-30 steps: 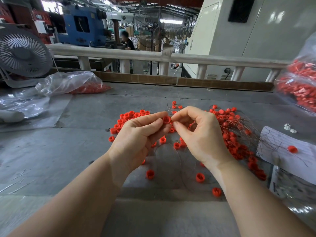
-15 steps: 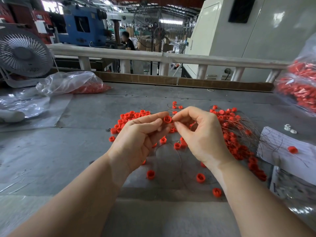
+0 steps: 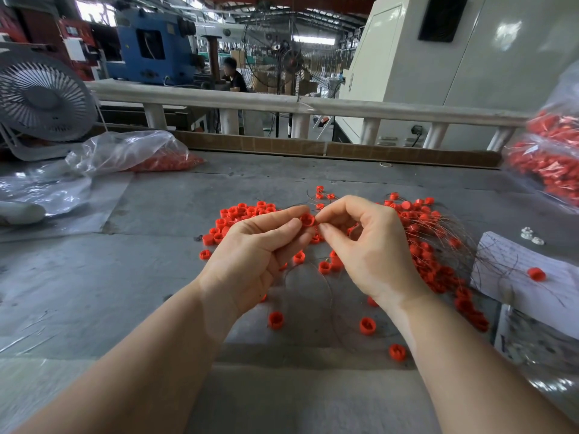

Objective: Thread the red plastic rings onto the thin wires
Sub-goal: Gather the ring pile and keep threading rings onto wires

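A person stands at a grey desk (image 3: 94, 292) with both forearms reaching forward, hands meeting above the middle of it. Going left to right: a white fan (image 3: 40, 98) sits at the far left edge, and beside it a clear plastic bag (image 3: 131, 151) holds more red parts. Nearer the middle, a loose heap of red plastic rings (image 3: 241, 214) lies on the desk just behind the left hand (image 3: 250, 261). That hand is raised off the surface, palm turned inward, its thumb and forefinger pinching a single red ring (image 3: 307, 219) with the opening facing the other hand. The right hand (image 3: 372, 249) meets it, thumb and forefinger pressed together right at the ring; they seem to hold a wire end, though the wire there is too fine to make out. The remaining fingers curl loosely. A thin wire (image 3: 313, 277) loops on the desk below the hands, among scattered rings. Right of the hands lies a tangle of wires already carrying rings (image 3: 438, 255), then a sheet of paper (image 3: 526, 270) and a bag of finished pieces (image 3: 551, 158).

The step in hand looks like feeding a wire tip into the ring's hole. The next move likely calls for steady alignment, then sliding the ring along the wire
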### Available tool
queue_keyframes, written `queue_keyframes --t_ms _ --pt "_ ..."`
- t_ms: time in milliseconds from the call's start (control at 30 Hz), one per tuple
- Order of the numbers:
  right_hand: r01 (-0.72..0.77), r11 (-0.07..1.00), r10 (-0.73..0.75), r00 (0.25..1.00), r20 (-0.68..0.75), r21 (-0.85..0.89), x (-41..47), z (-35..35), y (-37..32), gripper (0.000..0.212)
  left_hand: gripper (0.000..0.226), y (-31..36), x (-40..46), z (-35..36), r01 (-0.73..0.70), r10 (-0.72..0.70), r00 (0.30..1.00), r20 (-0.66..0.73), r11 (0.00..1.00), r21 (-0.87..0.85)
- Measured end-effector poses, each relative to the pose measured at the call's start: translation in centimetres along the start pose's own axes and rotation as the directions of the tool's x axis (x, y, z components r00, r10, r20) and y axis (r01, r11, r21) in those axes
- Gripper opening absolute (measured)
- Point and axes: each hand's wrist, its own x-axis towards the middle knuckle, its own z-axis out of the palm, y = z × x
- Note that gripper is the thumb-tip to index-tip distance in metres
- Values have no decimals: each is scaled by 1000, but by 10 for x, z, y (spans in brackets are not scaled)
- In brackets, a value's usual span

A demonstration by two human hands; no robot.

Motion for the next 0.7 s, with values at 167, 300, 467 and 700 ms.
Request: queue_keyframes --t_ms 167,300,467,700 --pt "-70 990 70 998 6 125 2 -1 0 25 23 0 -1 1 1 0 1000 22 999 -34" --pt "-150 960 145 989 37 238 2 -2 0 27 24 -1 -1 1 -3 5 1000 24 998 -61" --pt "-226 916 220 974 56 332 2 -1 1 21 23 -1 -1 2 5 -2 1000 25 995 -97" --pt "-311 853 294 950 108 420 3 -2 1 16 23 -1 0 1 35 -29 999 43 989 -145"
